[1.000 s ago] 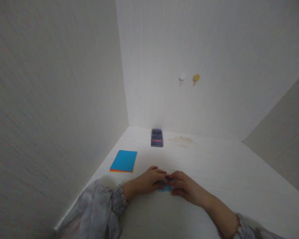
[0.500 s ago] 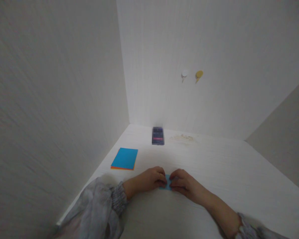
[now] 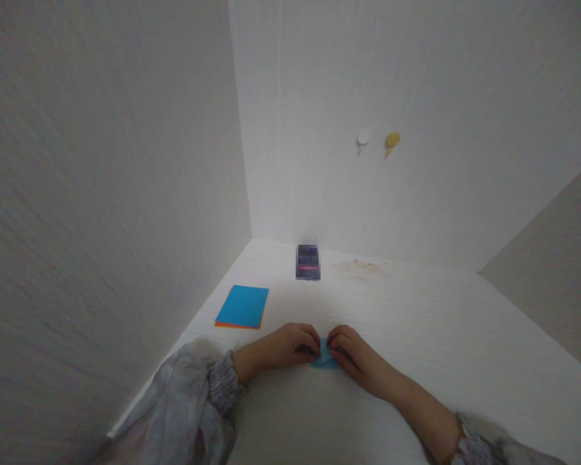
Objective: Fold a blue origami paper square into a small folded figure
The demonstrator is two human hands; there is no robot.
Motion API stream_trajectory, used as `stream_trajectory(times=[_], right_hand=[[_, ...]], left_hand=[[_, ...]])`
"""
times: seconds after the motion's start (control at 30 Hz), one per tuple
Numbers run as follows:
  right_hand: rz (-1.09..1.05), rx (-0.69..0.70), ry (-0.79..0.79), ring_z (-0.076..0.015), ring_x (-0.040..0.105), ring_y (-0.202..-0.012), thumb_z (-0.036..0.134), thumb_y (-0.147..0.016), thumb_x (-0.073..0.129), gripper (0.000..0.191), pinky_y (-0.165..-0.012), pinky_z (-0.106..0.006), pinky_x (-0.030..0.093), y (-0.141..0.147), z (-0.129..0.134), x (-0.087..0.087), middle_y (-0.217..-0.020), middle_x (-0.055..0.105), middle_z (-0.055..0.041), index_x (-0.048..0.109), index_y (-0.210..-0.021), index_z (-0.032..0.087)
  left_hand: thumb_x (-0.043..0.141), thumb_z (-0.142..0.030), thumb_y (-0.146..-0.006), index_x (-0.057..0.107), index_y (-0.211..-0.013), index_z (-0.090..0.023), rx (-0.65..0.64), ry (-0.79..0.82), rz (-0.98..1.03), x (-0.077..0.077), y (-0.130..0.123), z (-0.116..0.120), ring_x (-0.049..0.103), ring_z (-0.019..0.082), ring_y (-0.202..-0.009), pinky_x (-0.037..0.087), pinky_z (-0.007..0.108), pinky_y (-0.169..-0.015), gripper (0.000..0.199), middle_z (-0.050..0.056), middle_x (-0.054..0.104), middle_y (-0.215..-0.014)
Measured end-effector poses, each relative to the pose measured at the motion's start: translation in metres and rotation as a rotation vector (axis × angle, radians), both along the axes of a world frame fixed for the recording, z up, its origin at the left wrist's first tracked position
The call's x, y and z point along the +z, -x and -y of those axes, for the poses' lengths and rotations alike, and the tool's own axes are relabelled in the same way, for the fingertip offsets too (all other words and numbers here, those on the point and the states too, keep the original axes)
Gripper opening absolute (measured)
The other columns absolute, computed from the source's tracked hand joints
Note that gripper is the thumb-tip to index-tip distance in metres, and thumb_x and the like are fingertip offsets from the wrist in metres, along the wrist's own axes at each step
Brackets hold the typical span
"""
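From my end I saw the small blue paper (image 3: 325, 363) on the surface (image 3: 416, 342), right of the paper stack (image 3: 243, 307) and nearer the person. The left hand (image 3: 290, 345), fingers drawn in narrow, held the paper's left side; the right hand (image 3: 353, 355), also narrow, held its right, though I couldn't quite make out the folds. Beyond the stack and to its right sat a dark, pixelated object (image 3: 308, 263); farther right, a white hook (image 3: 363, 137) and a yellow hook (image 3: 392, 140) were on the wall (image 3: 310, 155).
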State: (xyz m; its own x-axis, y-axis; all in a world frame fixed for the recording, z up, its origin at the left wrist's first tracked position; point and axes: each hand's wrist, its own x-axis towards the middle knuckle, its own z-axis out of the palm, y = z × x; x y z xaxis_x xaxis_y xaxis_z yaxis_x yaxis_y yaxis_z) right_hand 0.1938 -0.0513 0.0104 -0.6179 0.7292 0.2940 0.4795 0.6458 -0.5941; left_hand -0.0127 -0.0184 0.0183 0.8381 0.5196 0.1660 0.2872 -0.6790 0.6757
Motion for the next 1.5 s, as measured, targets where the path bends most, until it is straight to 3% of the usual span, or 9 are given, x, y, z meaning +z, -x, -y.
stream_trajectory(times=[0.63,1.17,1.5], right_hand=[[0.074,-0.147,-0.092,-0.0177,0.046,-0.079,0.014,-0.081,0.038,0.01,-0.072,-0.035,0.042,0.011,-0.006,-0.015,-0.082,0.048,-0.0066,0.046,-0.077,0.017],[0.12,-0.167,-0.107,-0.0182,0.045,-0.077,0.015,-0.08,0.038,0.009,-0.07,-0.034,0.041,0.013,-0.007,-0.016,-0.081,0.047,-0.0068,0.046,-0.076,0.016],[0.08,-0.17,-0.1,-0.0178,0.045,-0.074,0.013,-0.078,0.041,0.007,-0.067,-0.034,0.041,0.012,-0.009,-0.019,-0.079,0.047,-0.0062,0.045,-0.073,0.017]], left_hand=[[0.053,-0.012,-0.073,0.052,-0.089,-0.017,0.012,0.013,-0.056,-0.001,0.004,0.001,0.051,0.013,-0.083,0.04,0.022,-0.074,0.017,0.001,0.052,-0.09],[0.047,-0.023,-0.082,0.06,-0.101,-0.023,-0.12,-0.058,-0.052,0.0,0.009,0.002,0.05,0.014,-0.094,0.037,0.024,-0.084,0.022,0.005,0.052,-0.104],[0.047,-0.023,-0.083,0.064,-0.088,-0.019,-0.167,-0.111,-0.063,0.001,0.008,0.003,0.048,0.016,-0.1,0.034,0.025,-0.089,0.018,0.004,0.053,-0.112]])
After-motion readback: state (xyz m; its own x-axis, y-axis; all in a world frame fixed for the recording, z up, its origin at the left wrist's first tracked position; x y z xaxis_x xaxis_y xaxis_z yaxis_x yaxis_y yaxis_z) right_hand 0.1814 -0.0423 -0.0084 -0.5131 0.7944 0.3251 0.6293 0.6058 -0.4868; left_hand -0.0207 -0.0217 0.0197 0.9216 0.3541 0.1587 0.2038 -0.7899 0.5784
